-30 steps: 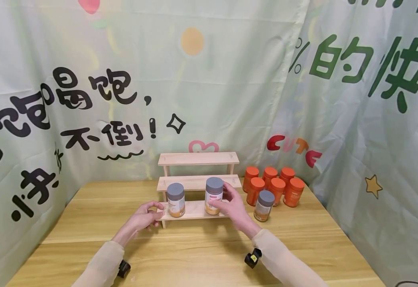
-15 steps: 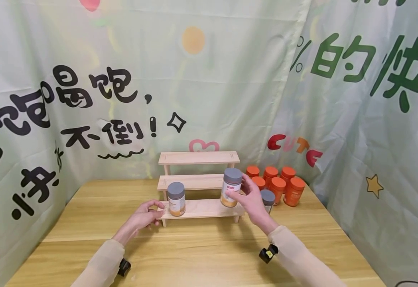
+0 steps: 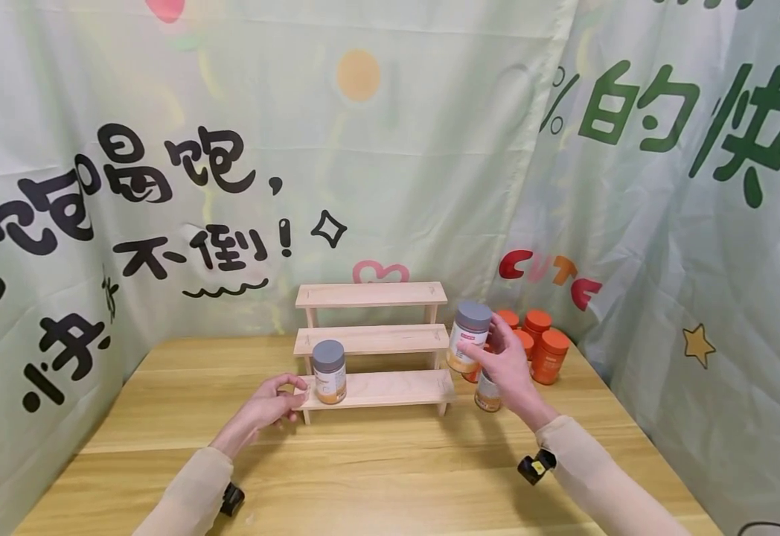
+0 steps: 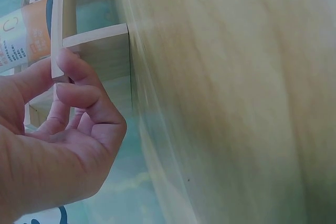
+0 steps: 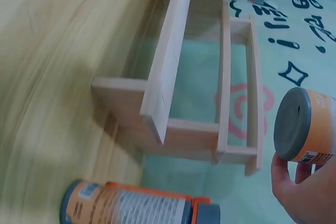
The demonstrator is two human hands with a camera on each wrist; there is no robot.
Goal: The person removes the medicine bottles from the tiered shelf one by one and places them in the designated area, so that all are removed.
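My right hand (image 3: 509, 372) grips a supplement bottle (image 3: 467, 339) with a grey cap and a white-and-orange label, held in the air right of the three-tier wooden shelf (image 3: 390, 388). In the right wrist view the base of this held bottle (image 5: 294, 124) faces the camera, slightly tilted. My left hand (image 3: 266, 406) pinches the left end of the shelf's lowest board (image 4: 59, 66) between thumb and fingers. A similar grey-capped bottle (image 3: 330, 376) stands upright on the left part of that lowest board. Another grey-capped bottle (image 3: 487, 396) stands on the table, partly hidden by the right hand.
Several orange bottles (image 3: 551, 357) with orange lids stand grouped at the back right of the wooden table (image 3: 376, 476), some hidden behind the held bottle and right hand. A printed cloth (image 3: 430, 186) hangs behind the table and along its sides.
My right hand has lifted the bottle off the right part of the lowest board and carried it up and right, past the shelf's end. The left hand stays in place.
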